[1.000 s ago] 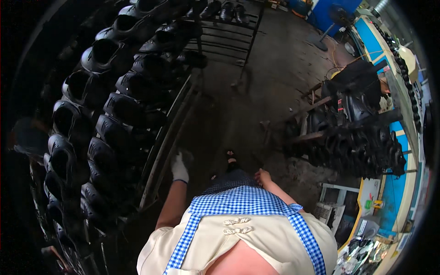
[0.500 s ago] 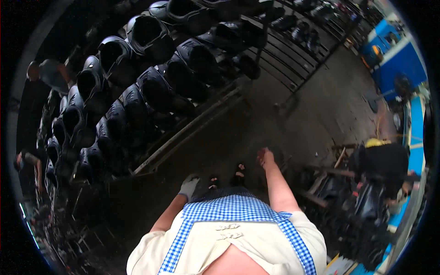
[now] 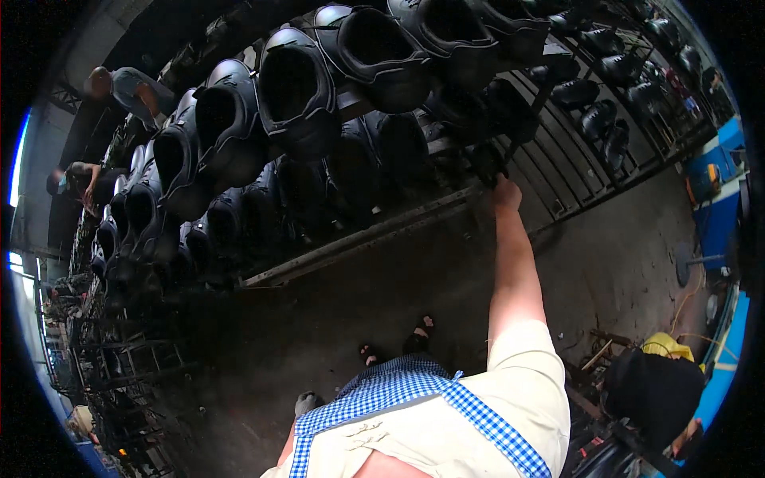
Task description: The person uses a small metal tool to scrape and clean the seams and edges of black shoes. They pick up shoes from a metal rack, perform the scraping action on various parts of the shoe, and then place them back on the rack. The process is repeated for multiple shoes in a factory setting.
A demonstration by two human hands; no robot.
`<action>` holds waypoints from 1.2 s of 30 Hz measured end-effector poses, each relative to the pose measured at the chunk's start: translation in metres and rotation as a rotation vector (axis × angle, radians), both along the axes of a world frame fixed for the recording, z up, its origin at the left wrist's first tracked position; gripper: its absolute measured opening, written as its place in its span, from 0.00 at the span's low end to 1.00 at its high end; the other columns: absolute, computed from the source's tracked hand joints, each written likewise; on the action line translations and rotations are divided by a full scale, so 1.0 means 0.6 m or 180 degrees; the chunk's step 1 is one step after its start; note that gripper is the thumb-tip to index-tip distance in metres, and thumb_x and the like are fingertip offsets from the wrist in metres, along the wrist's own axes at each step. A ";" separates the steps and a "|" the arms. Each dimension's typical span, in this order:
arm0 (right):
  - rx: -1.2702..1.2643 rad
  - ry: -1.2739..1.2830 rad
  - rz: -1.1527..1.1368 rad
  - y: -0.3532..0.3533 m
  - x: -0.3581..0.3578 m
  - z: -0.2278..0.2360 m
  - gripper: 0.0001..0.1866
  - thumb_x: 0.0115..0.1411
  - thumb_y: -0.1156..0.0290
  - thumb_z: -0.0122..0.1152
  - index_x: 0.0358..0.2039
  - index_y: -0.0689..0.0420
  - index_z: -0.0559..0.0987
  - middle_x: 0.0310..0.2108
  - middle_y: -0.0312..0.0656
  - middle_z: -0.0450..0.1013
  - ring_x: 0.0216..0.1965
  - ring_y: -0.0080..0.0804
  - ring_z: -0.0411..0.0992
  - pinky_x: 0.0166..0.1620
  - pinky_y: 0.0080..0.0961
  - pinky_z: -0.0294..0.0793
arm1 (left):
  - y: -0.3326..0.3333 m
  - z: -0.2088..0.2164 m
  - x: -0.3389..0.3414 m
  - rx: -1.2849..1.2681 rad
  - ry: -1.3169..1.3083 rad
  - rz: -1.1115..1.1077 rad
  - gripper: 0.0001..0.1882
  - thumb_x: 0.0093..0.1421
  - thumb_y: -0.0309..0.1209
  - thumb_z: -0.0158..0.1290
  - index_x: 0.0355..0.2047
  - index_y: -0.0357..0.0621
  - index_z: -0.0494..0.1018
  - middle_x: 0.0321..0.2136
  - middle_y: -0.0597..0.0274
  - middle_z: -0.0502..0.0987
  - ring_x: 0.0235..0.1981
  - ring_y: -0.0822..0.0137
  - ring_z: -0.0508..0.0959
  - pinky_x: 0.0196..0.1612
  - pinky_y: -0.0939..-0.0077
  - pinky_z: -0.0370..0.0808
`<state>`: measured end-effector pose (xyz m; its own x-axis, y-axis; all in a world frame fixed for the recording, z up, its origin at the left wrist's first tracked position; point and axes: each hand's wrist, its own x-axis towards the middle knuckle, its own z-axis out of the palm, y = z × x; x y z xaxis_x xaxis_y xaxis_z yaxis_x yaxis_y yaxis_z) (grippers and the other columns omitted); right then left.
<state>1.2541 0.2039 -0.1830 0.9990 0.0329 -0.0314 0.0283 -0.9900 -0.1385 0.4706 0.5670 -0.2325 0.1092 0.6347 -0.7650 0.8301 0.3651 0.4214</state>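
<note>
My right arm stretches forward to the dark rack (image 3: 374,239). My right hand (image 3: 506,195) is closed at the end of its lower level, against a dark shape; whether that is a shoe or part of the frame I cannot make out. Black shoes (image 3: 296,88) stand in rows along the upper level, openings toward me. More black shoes (image 3: 394,143) fill the level beneath. Low at my left side is my left hand (image 3: 306,403) in a grey glove, partly behind the blue checked apron (image 3: 390,386); its fingers are not clear.
Another barred rack (image 3: 574,171) with black shoes adjoins at the far right. Two people (image 3: 135,92) are beyond the shoes at left. Dark metal frames (image 3: 135,358) stand at left. A black covered item (image 3: 653,390) with yellow cloth and a blue machine (image 3: 717,223) are at right.
I have come closer to the rack, and the shoes look larger. My right hand has gone from hanging over the floor to the rack's lower level. My gloved left hand has drawn back beside the apron.
</note>
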 end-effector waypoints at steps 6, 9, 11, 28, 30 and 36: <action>0.0132 -0.0404 -0.0013 0.017 0.060 -0.005 0.21 0.64 0.68 0.52 0.58 0.48 0.71 0.32 0.48 0.77 0.34 0.47 0.77 0.32 0.42 0.76 | -0.038 0.025 0.087 -0.0191 -0.0432 -0.0099 0.13 0.61 0.25 0.50 0.47 0.37 0.71 0.33 0.51 0.79 0.33 0.60 0.80 0.37 0.66 0.79; 0.0242 -0.0331 -0.0180 0.033 0.052 0.016 0.24 0.63 0.69 0.52 0.61 0.53 0.68 0.34 0.47 0.77 0.36 0.44 0.77 0.34 0.40 0.77 | -0.036 0.109 0.175 -0.0186 -0.0287 -0.0452 0.13 0.62 0.26 0.49 0.47 0.38 0.72 0.33 0.52 0.79 0.32 0.60 0.80 0.37 0.66 0.79; 0.0796 -0.0107 -0.0423 0.091 -0.008 0.069 0.27 0.60 0.71 0.54 0.62 0.55 0.66 0.37 0.48 0.77 0.38 0.47 0.76 0.38 0.42 0.77 | -0.031 0.100 0.162 -0.0145 -0.0443 -0.0399 0.12 0.62 0.26 0.48 0.46 0.39 0.72 0.32 0.53 0.78 0.31 0.62 0.80 0.35 0.68 0.78; 0.0927 0.2854 -0.2452 -0.029 -1.404 -0.273 0.20 0.54 0.58 0.55 0.45 0.51 0.81 0.44 0.49 0.77 0.44 0.45 0.77 0.47 0.39 0.75 | 0.187 -0.104 0.412 -0.1218 -0.2154 -0.2999 0.11 0.62 0.29 0.50 0.45 0.49 0.72 0.30 0.60 0.78 0.28 0.68 0.78 0.28 0.71 0.77; 0.0873 0.3000 -0.2805 -0.042 -1.511 -0.286 0.18 0.53 0.59 0.55 0.41 0.52 0.83 0.41 0.49 0.78 0.41 0.43 0.78 0.44 0.38 0.77 | 0.148 -0.051 0.437 -0.1468 -0.1513 -0.2418 0.11 0.63 0.28 0.49 0.46 0.50 0.71 0.31 0.60 0.77 0.28 0.68 0.78 0.29 0.70 0.78; 0.1538 0.1854 -0.2981 0.046 -1.538 -0.240 0.16 0.52 0.56 0.58 0.33 0.53 0.84 0.34 0.48 0.79 0.38 0.44 0.78 0.42 0.38 0.76 | -0.039 0.090 0.448 -0.2265 -0.1897 -0.2824 0.12 0.64 0.27 0.49 0.48 0.44 0.68 0.33 0.58 0.77 0.31 0.63 0.79 0.33 0.69 0.79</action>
